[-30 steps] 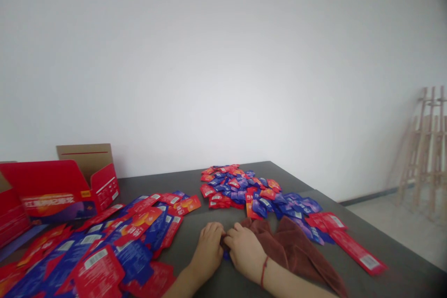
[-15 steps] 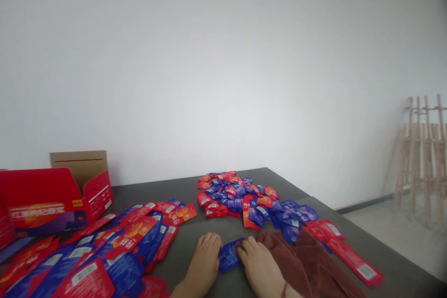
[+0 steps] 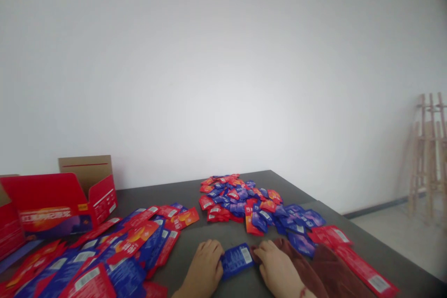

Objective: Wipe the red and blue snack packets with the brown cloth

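A single blue sachet [image 3: 237,260] with a white barcode label lies flat on the dark table between my hands. My left hand [image 3: 205,265] has its fingers curled in at the sachet's left edge, pinching it. Just off the sachet's right edge, my right hand [image 3: 277,264] is closed on the corner of a brown cloth [image 3: 335,272]. The cloth spreads out to the right, behind and beside that hand. Parts of my fingertips are hidden under the hands.
A heap of red and blue sachets [image 3: 240,200] lies ahead. Longer red and blue packets [image 3: 91,260] are piled at left, before an open red carton [image 3: 52,200]. A red packet strip [image 3: 365,270] lies along the right side. Wooden easels [image 3: 429,163] stand by the wall.
My right hand has drawn rightward off the blue sachet with the cloth, uncovering its barcode. The view has turned slightly left. My left hand stays at the sachet's left edge.
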A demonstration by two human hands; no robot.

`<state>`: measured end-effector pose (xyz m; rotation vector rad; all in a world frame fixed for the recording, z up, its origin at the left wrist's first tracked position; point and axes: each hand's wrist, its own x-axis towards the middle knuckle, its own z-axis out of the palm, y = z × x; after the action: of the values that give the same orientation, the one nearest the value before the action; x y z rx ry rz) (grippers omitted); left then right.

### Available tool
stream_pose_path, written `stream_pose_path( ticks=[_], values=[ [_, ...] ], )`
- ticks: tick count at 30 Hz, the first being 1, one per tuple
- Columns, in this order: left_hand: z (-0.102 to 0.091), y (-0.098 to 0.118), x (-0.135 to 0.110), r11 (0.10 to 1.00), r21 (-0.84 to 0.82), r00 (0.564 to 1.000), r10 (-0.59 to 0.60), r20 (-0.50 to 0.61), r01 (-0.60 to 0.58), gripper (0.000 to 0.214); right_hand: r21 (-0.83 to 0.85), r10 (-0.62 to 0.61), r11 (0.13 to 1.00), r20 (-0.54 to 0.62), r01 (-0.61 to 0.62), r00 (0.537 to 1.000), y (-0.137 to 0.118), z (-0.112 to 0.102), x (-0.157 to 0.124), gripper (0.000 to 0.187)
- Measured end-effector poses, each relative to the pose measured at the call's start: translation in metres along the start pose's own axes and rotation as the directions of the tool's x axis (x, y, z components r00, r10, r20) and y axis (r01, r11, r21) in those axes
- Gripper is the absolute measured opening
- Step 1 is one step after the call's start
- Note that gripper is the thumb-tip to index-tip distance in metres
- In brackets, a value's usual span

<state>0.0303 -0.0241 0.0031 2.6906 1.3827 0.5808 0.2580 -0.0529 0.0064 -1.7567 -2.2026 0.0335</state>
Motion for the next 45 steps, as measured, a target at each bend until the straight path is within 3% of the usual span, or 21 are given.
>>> stream_pose_path(
  ticks=[2, 6, 12, 15, 20, 24, 27, 31, 35, 37, 39, 40, 43, 45],
  values=[
    [0.003, 0.002, 0.0, 0.999, -0.029, 1.0, 0.022, -0.007, -0.023, 0.028, 0.004, 0.02, 1.0, 0.021, -0.02, 1.0, 0.002, -0.003, -0.003, 0.036],
    [0.011, 0.014, 0.008, 0.997, -0.046, 0.991, 0.07, 0.113, -0.065, 0.06, 0.032, 0.046, 0.998, 0.059, -0.048, 0.997, -0.005, -0.011, -0.001, 0.034],
    [0.006, 0.034, 0.021, 0.993, 0.112, 0.991, 0.007, 0.135, -0.022, 0.065, 0.047, 0.041, 0.998, 0.12, -0.047, 0.992, -0.007, -0.014, -0.007, 0.033],
    [-0.006, 0.018, 0.021, 0.967, 0.239, 0.985, -0.117, 0.123, 0.085, 0.062, 0.043, 0.032, 0.998, 0.136, -0.038, 0.99, -0.009, -0.014, -0.011, 0.03],
    [-0.027, -0.047, 0.006, 0.842, 0.472, 0.947, -0.318, 0.04, 0.263, 0.052, 0.056, 0.016, 0.998, 0.145, -0.025, 0.989, -0.017, -0.017, -0.01, 0.028],
    [-0.032, -0.084, -0.011, 0.745, 0.589, 0.932, -0.361, -0.038, 0.313, 0.047, 0.106, -0.009, 0.994, 0.164, -0.008, 0.986, -0.021, -0.018, -0.008, 0.029],
    [-0.031, -0.087, -0.015, 0.693, 0.635, 0.923, -0.373, -0.09, 0.342, 0.048, 0.157, -0.017, 0.988, 0.139, -0.005, 0.99, -0.021, -0.016, -0.009, 0.028],
    [-0.021, -0.067, -0.003, 0.698, 0.622, 0.93, -0.331, -0.157, 0.353, 0.053, 0.294, -0.058, 0.955, 0.065, 0.037, 0.996, -0.014, -0.016, -0.009, 0.024],
    [0.005, -0.036, 0.011, 0.858, 0.461, 0.966, -0.135, -0.222, 0.226, 0.058, 0.336, 0.04, 0.942, -0.058, -0.018, 0.998, 0.021, -0.026, 0.005, 0.035],
    [0.016, -0.027, 0.014, 0.912, 0.387, 0.968, -0.038, -0.25, 0.136, 0.057, 0.216, 0.201, 0.961, -0.118, -0.172, 0.972, 0.054, -0.034, 0.014, 0.039],
    [0.023, -0.023, 0.015, 0.94, 0.335, 0.962, 0.023, -0.271, 0.072, 0.057, 0.037, 0.459, 0.888, -0.105, -0.458, 0.882, 0.092, -0.041, 0.02, 0.046],
    [0.025, -0.023, 0.015, 0.947, 0.316, 0.959, 0.037, -0.281, 0.056, 0.057, 0.01, 0.542, 0.839, -0.103, -0.544, 0.834, 0.109, -0.044, 0.021, 0.052],
    [0.026, -0.026, 0.014, 0.961, 0.271, 0.954, 0.032, -0.297, 0.052, 0.055, -0.036, 0.667, 0.74, -0.08, -0.671, 0.74, 0.147, -0.047, 0.02, 0.064],
    [0.025, -0.026, 0.014, 0.967, 0.248, 0.958, 0.009, -0.285, 0.065, 0.055, -0.058, 0.679, 0.73, -0.041, -0.681, 0.733, 0.157, -0.044, 0.021, 0.065]
  ],
)
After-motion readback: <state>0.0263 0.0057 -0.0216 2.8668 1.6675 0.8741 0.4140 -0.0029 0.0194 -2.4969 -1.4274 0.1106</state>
